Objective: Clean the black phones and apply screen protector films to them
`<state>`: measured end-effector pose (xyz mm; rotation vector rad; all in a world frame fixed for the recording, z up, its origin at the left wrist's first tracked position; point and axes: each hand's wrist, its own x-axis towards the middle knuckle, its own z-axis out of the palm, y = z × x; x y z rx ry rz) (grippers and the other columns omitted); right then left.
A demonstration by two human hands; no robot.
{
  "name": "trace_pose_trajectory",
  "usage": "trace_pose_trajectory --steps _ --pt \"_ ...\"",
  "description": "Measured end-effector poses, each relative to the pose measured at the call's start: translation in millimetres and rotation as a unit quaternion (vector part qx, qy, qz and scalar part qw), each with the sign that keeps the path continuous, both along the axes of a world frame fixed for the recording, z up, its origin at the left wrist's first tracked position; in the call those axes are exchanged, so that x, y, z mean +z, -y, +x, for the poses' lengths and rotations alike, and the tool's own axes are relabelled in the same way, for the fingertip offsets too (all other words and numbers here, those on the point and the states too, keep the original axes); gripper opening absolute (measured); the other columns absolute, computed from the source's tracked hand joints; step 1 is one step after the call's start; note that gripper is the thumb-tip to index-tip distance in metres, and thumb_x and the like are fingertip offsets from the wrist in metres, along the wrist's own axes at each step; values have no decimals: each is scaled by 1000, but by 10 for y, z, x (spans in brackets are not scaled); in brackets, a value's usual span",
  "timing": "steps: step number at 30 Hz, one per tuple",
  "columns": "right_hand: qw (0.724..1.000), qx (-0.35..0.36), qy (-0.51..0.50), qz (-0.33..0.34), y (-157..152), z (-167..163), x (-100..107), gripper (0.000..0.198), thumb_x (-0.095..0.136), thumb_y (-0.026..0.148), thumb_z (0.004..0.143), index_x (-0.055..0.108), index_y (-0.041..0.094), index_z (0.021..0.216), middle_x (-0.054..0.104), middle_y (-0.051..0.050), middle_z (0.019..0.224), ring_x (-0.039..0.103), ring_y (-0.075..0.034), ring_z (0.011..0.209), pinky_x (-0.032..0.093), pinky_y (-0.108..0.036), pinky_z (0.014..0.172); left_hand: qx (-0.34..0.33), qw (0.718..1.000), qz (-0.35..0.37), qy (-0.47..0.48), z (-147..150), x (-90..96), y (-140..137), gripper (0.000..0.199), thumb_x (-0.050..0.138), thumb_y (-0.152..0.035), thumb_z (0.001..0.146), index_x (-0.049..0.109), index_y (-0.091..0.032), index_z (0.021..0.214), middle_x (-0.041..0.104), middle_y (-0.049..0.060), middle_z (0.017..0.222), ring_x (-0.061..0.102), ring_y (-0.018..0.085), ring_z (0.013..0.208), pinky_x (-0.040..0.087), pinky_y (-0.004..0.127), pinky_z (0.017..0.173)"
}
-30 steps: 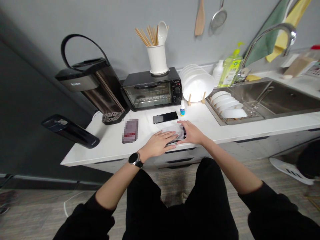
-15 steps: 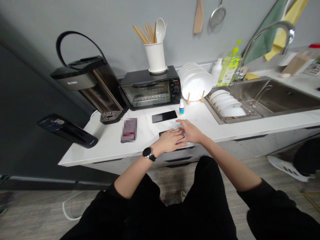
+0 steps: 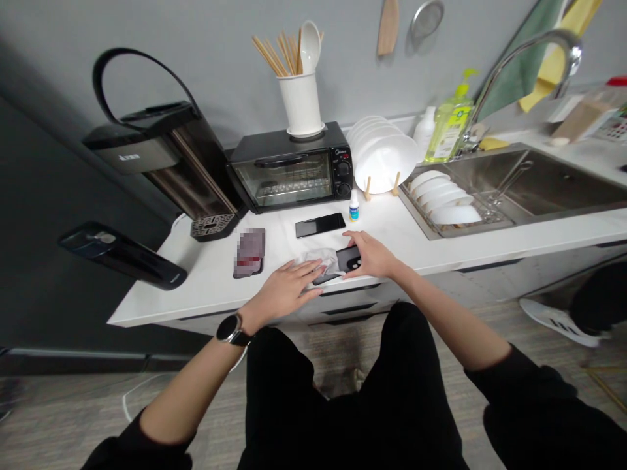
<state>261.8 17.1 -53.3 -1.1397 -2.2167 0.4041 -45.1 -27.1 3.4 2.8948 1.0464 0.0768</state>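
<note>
- The left hand [image 3: 287,292], watch on its wrist, lies open and flat on the white counter [image 3: 206,287], fingertips pressing the near-left edge of a crumpled white cloth [image 3: 318,260]. Half a second ago this hand lay further right, on top of the phone and against the other hand; it has now slid back to the left and drawn the cloth with it.
- The cloth sits just past the left fingertips, bunched over the left end of a dark phone [image 3: 343,262]. That slide has bared the phone's right half, camera end included, which reads as a wiping stroke along the phone's back.
- The right hand [image 3: 373,256] rests on the phone's right end, fingers curled around its edge, pinning it flat to the counter; it has barely moved across the three moments.
- Beyond both hands lies a second phone [image 3: 320,224], untouched, with a small dropper bottle [image 3: 353,209] just right of it and a toaster oven [image 3: 291,168] behind.
</note>
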Motion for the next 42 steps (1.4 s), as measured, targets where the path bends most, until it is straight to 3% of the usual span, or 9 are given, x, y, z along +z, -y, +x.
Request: trace_pose_trajectory --steps 7,11,16,21,25,30,35,42 --pt "1000 6 14 6 -2 -7 20 104 95 42 64 44 19 151 65 -15 125 65 -38 116 53 -53 103 -72 995 -68 10 241 70 -39 61 40 -63 109 48 -33 161 43 2 169 43 22 158 27 49 134" --pt "999 26 20 24 -19 -2 9 103 93 53 68 45 14 150 65 -19 125 64 -40 116 52 -56 103 -87 992 -91 23 490 10 -158 54 40 -62 110 56 -35 154 40 -1 171 38 20 160 26 48 135" --pt "999 36 6 35 -41 17 -28 105 89 67 70 44 18 151 61 -21 137 62 -41 122 52 -58 104 -87 994 -56 25 850 -115 -298 58 39 -64 109 64 -27 146 47 6 168 42 25 158 25 50 133" --pt "998 34 4 46 -79 45 -79 93 87 52 77 43 14 150 61 -23 138 62 -41 124 51 -57 107 -63 997 -5 38 1006 -173 -311 56 27 -57 113 69 -25 134 55 6 162 50 23 152 30 50 129" --pt "999 25 2 41 -75 48 -72 101 90 60 72 43 16 150 62 -22 135 62 -41 124 52 -57 106 -33 999 9 28 878 -136 -235 56 27 -56 114 60 -27 148 52 6 165 50 22 152 31 50 128" --pt "1000 2 2 26 -36 19 -36 110 91 69 67 44 15 151 66 -18 122 65 -40 116 54 -56 102 8 1000 8 11 489 -52 -102 60 30 -58 112 41 -30 165 46 4 168 47 22 154 34 48 129" --pt "1000 -12 1 14 1 -3 -3 113 93 70 63 45 18 151 66 -16 122 66 -39 114 54 -54 101 45 999 2 4 166 56 -3 60 33 -59 112 49 -28 160 53 4 163 53 24 150 37 50 128" --pt "1000 4 3 22 20 -10 12 115 95 71 60 46 17 150 67 -15 120 67 -37 111 54 -52 99 -40 996 -74 18 64 143 -125 48 40 -54 112 67 -31 144 63 2 153 59 23 145 35 50 130"
